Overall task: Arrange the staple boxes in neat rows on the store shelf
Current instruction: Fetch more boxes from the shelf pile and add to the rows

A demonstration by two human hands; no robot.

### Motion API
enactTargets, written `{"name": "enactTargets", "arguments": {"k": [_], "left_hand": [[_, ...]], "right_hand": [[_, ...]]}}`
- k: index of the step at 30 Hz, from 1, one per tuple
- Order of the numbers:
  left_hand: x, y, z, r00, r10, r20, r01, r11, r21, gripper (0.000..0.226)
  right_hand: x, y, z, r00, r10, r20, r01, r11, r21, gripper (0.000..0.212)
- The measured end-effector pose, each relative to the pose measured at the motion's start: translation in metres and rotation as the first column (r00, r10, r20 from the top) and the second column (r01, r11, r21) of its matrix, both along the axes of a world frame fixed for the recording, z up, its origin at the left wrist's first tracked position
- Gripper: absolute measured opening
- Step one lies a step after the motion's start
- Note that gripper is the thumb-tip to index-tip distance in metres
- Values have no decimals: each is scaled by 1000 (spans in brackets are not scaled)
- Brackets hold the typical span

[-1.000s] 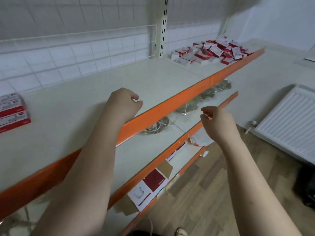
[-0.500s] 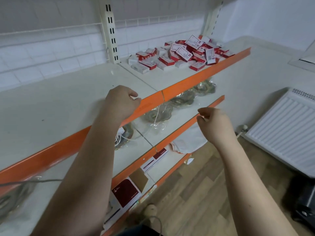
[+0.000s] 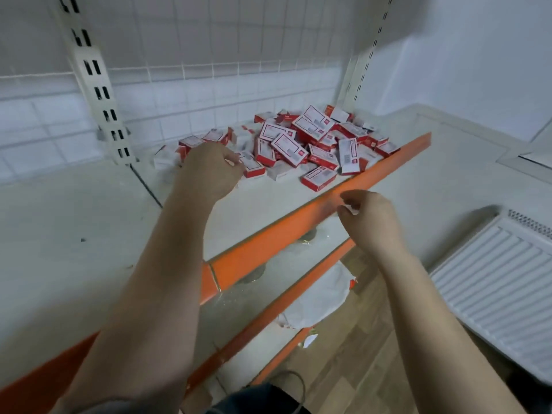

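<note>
A white panel radiator (image 3: 493,282) stands at the lower right – the landmark here. Beneath it and to its left runs wood-look plank flooring (image 3: 358,360). Above the radiator rises a plain white wall (image 3: 478,55), evenly lit. Far left of it, white tiles (image 3: 44,124) show behind a wire grid back panel (image 3: 209,40) (held between slotted cream uprights (image 3: 95,94)).

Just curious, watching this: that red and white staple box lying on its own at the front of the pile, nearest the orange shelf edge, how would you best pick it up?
The front staple box lies flat, clear of the pile. I'd probably come from above and pinch its two long sides, since both look exposed. The right hand is nearest, just below the orange shelf edge.
</note>
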State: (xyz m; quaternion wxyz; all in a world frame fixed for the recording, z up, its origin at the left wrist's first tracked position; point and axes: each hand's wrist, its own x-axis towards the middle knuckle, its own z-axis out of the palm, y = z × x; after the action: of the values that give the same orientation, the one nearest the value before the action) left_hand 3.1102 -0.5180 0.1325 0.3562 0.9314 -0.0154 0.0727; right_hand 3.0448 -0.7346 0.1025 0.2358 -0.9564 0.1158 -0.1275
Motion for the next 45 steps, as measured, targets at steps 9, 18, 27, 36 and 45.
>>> {"name": "enactTargets", "arguments": {"k": [9, 18, 27, 36, 45], "left_hand": [[58, -32, 3, 1000, 9, 1, -9, 996, 90, 32], [71, -43, 4, 995, 80, -62, -74, 992, 103, 34], [91, -58, -2, 998, 52, 23, -56, 960, 275, 45], [102, -93, -13, 985, -168, 45, 139, 916, 376, 58], [97, -105, -16, 989, -12, 150, -23, 973, 228, 53]], "right_hand": [[92, -29, 6, 993, 36, 112, -44, 997, 70, 37], [167, -33, 13, 972, 193, 132, -199, 980, 30, 54], [193, -43, 9, 970, 210, 124, -220, 973, 73, 43], [190, -78, 8, 941, 184, 285, -242, 953, 183, 73], [189, -94, 5, 922, 247, 300, -320, 920, 228, 48]]}}
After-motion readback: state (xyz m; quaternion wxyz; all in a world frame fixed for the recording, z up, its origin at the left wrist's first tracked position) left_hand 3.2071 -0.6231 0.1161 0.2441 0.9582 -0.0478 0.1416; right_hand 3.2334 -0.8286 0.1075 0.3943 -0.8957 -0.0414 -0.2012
